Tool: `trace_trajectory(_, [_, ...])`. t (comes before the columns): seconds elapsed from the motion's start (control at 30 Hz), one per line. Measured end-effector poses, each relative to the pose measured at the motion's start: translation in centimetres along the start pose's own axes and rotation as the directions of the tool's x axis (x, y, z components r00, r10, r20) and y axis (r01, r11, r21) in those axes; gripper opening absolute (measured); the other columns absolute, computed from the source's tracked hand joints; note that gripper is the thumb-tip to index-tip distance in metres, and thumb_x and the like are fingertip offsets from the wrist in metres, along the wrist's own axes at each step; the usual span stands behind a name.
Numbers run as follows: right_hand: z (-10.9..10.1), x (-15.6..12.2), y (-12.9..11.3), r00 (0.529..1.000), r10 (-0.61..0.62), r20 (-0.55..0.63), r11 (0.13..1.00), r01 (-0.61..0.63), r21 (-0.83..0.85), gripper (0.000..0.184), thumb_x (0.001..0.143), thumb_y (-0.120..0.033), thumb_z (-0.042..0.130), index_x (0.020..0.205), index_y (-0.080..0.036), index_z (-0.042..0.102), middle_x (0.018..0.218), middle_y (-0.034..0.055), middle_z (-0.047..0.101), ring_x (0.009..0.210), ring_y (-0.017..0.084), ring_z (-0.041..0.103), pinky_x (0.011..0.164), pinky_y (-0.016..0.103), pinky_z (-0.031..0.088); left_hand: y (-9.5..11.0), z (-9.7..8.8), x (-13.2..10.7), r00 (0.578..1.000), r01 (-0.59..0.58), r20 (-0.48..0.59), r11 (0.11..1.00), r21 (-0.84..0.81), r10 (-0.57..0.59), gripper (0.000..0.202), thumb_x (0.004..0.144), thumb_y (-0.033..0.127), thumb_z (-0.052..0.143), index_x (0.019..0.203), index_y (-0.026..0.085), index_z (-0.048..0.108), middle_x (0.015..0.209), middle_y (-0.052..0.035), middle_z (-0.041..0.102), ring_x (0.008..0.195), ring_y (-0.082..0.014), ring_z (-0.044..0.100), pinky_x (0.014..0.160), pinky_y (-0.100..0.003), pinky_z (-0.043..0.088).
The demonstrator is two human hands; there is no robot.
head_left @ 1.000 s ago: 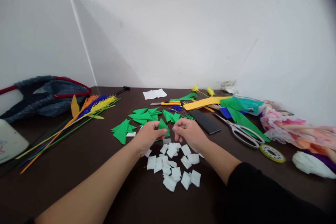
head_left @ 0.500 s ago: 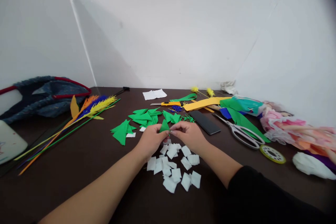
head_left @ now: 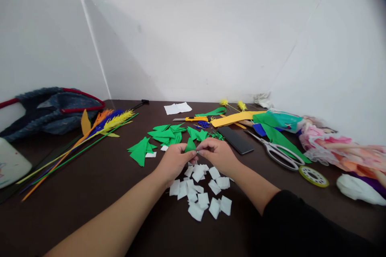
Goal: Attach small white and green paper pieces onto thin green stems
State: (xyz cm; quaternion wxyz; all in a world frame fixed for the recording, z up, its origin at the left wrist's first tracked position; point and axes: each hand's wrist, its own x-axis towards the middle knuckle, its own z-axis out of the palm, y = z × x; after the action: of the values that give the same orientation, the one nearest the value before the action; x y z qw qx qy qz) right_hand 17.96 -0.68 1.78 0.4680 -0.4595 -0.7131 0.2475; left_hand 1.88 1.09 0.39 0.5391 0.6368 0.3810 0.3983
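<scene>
Closing together, left hand (head_left: 172, 161) and right hand (head_left: 219, 155) now both pinch one green paper triangle (head_left: 189, 145), fingertips clamped on its base, just beyond the white paper squares (head_left: 199, 194), being worked.

Small green paper triangle (head_left: 189, 145), point up, between fingertips.

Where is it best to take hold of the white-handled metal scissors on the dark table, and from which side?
Take the white-handled metal scissors by their handle loops, coming from the near right side: the loops lie toward the person, the blades point away, far left.
</scene>
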Motion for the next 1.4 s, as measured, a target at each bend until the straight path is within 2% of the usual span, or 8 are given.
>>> trace_trajectory(0.2, [-0.1, -0.1, 0.5, 0.999, 0.046, 0.014, 0.998, -0.047, 0.05, 0.006, 0.066, -0.015, 0.06, 0.069, -0.019, 0.063, 0.068, -0.0006, 0.058, 0.062, 0.012, 0.052, 0.058, 0.026, 0.042, 0.6, 0.1, -0.3, 0.998, 0.024, 0.064, 0.994, -0.108, -0.018, 0.014, 0.072, 0.028, 0.059, 0.069, 0.014, 0.06, 0.068, -0.0028, 0.065, 0.059, -0.0119, 0.057, 0.064, -0.028, 0.044])
trace_trajectory(0.4, [-0.1, -0.1, 0.0, 0.999, -0.017, -0.033, 0.991, 0.022, 0.135, 0.009, 0.067, -0.014, 0.06, 0.069, -0.02, 0.066, 0.073, 0.0005, 0.06, 0.072, 0.014, 0.056, 0.069, 0.028, 0.044, 1.2, 0.5, -0.4, 0.996, 0.075, 0.074, 0.969, -0.235, -0.059, 0.015, 0.068, 0.028, 0.065, 0.07, 0.013, 0.061, 0.067, -0.0024, 0.064, 0.061, -0.0109, 0.056, 0.064, -0.025, 0.043])
trace_trajectory(0.6, [0.0, -0.3, -0.4, 0.999, -0.023, -0.048, 0.97, 0.034, 0.24, 0.012, 0.069, -0.016, 0.059, 0.073, -0.022, 0.068, 0.078, 0.0012, 0.061, 0.076, 0.014, 0.056, 0.073, 0.03, 0.044, 1.7, 0.8, -0.5, 0.991, 0.131, 0.069, 0.935, -0.33, -0.114, 0.011, 0.068, 0.022, 0.065, 0.071, 0.013, 0.061, 0.061, 0.0001, 0.06, 0.058, -0.0087, 0.054, 0.062, -0.023, 0.043])
trace_trajectory(0.73, [0.2, -0.4, -0.2, 0.989, 0.139, -0.041, 0.903, -0.109, 0.416, 0.015, 0.07, -0.021, 0.058, 0.083, -0.02, 0.066, 0.072, 0.0006, 0.062, 0.063, 0.012, 0.055, 0.064, 0.029, 0.046, 1.9, 0.8, -0.6, 0.993, 0.116, 0.076, 0.925, -0.361, -0.095, 0.009, 0.069, 0.022, 0.064, 0.071, 0.013, 0.061, 0.063, -0.0004, 0.061, 0.06, -0.0086, 0.055, 0.065, -0.023, 0.044])
trace_trajectory(0.8, [0.4, -0.4, 0.0, 0.976, 0.216, -0.02, 0.852, -0.179, 0.491, 0.014, 0.068, -0.023, 0.061, 0.08, -0.018, 0.066, 0.066, 0.0, 0.062, 0.057, 0.011, 0.054, 0.06, 0.029, 0.047, 1.9, 0.8, -0.7, 0.993, 0.114, 0.068, 0.925, -0.363, -0.096, 0.01, 0.069, 0.022, 0.064, 0.07, 0.013, 0.061, 0.064, -0.0006, 0.062, 0.061, -0.009, 0.055, 0.066, -0.024, 0.045])
trace_trajectory(1.03, [0.7, -0.6, -0.2, 0.964, 0.263, 0.035, 0.759, -0.229, 0.61, 0.013, 0.063, -0.024, 0.066, 0.074, -0.016, 0.066, 0.064, 0.0007, 0.064, 0.058, 0.013, 0.06, 0.06, 0.029, 0.051, 1.8, 0.6, -0.5, 0.993, 0.113, 0.064, 0.921, -0.372, -0.096, 0.009, 0.068, 0.022, 0.065, 0.071, 0.014, 0.064, 0.063, -0.001, 0.064, 0.062, -0.0096, 0.057, 0.065, -0.024, 0.044])
trace_trajectory(1.17, [0.9, -0.6, -0.4, 0.97, 0.241, -0.003, 0.78, -0.192, 0.596, 0.011, 0.061, -0.022, 0.067, 0.07, -0.017, 0.066, 0.064, -0.0002, 0.062, 0.058, 0.013, 0.059, 0.059, 0.029, 0.052, 1.7, 0.7, -0.4, 0.993, 0.115, 0.062, 0.922, -0.371, -0.099, 0.009, 0.067, 0.022, 0.066, 0.068, 0.013, 0.063, 0.062, -0.0013, 0.064, 0.062, -0.0098, 0.057, 0.063, -0.023, 0.044])
trace_trajectory(1.4, [0.7, -0.6, -0.5, 0.989, 0.09, -0.115, 0.911, -0.035, 0.411, 0.007, 0.064, -0.014, 0.061, 0.067, -0.019, 0.065, 0.071, -0.0004, 0.058, 0.066, 0.012, 0.056, 0.064, 0.026, 0.047, 1.3, 0.7, -0.3, 0.993, 0.116, 0.062, 0.928, -0.355, -0.1, 0.012, 0.067, 0.023, 0.066, 0.067, 0.012, 0.06, 0.065, -0.0022, 0.064, 0.063, -0.0096, 0.057, 0.063, -0.023, 0.044])
